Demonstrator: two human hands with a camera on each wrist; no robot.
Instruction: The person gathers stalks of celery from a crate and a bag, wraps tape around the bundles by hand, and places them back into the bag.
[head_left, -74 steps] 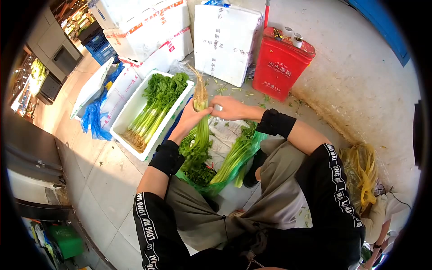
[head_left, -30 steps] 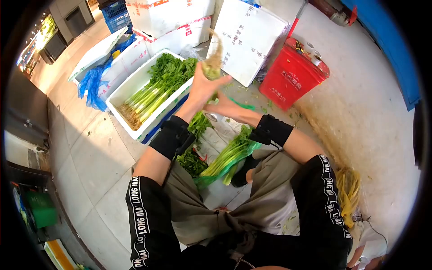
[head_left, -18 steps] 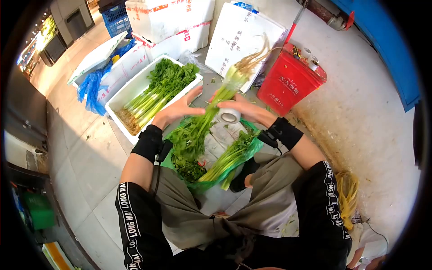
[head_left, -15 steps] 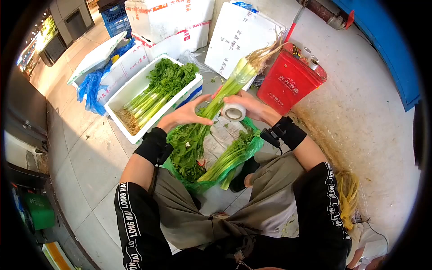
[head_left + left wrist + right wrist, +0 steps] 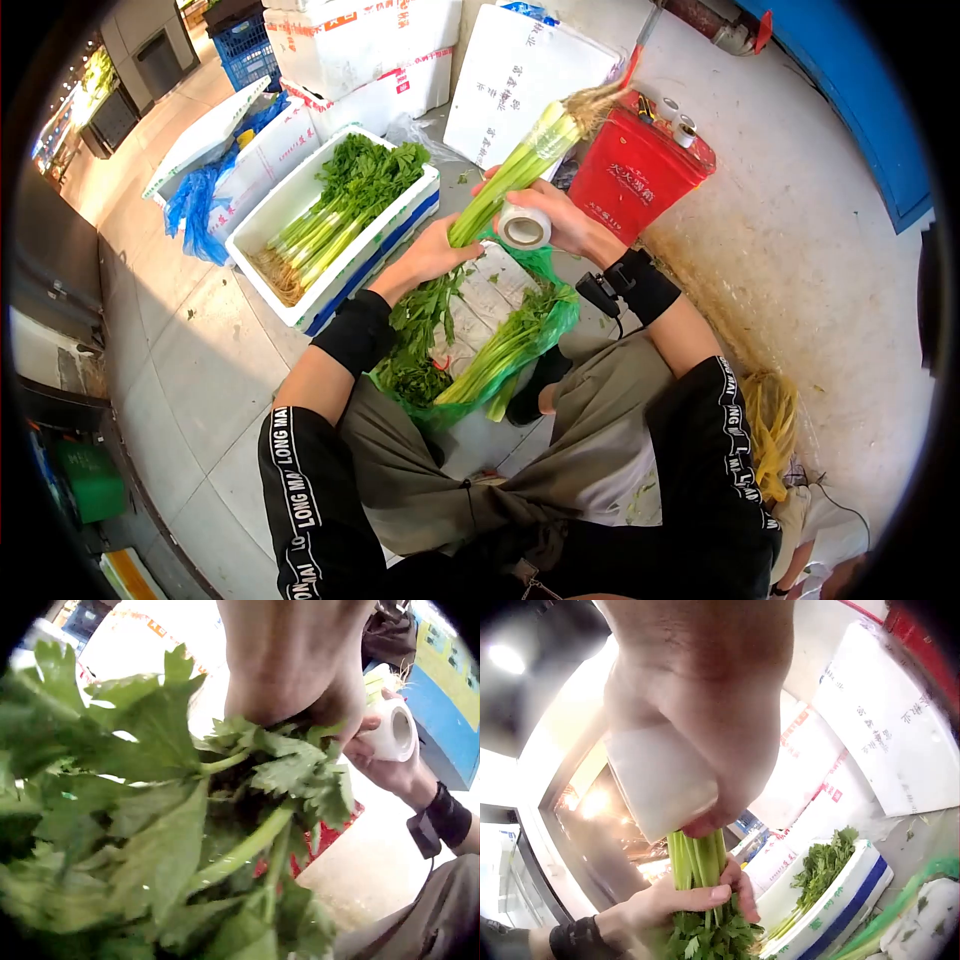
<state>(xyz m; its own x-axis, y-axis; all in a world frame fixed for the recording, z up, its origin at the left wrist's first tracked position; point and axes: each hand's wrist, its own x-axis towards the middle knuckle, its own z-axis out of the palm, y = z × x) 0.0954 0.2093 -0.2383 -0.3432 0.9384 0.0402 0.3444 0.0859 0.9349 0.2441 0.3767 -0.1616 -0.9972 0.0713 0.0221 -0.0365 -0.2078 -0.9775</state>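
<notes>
A bunch of celery [image 5: 500,190] slants across the front, its roots toward the upper right and its leaves hanging low on the left. Clear tape wraps the stalks near the root end. My left hand [image 5: 430,252] grips the stalks just above the leaves, which fill much of the left wrist view. The right hand [image 5: 565,215] holds a white roll of tape [image 5: 507,222] against the stalks farther up. In the right wrist view the tape roll [image 5: 656,776] sits beside the stalks, above the left hand [image 5: 656,904]; it partly hides the right fingers.
An open green bag [image 5: 562,325] between the legs holds loose celery [image 5: 500,355] around a pale cloth-like bundle [image 5: 490,300]. On the left stands a white foam box [image 5: 260,230] of celery bunches. A foam lid [image 5: 520,80] and red bin [image 5: 640,170] stand ahead.
The bunch, held roots-up near the root end earlier, now tilts with its roots to the upper right. My left hand, spread beside the stalks half a second ago, now closes around them.
</notes>
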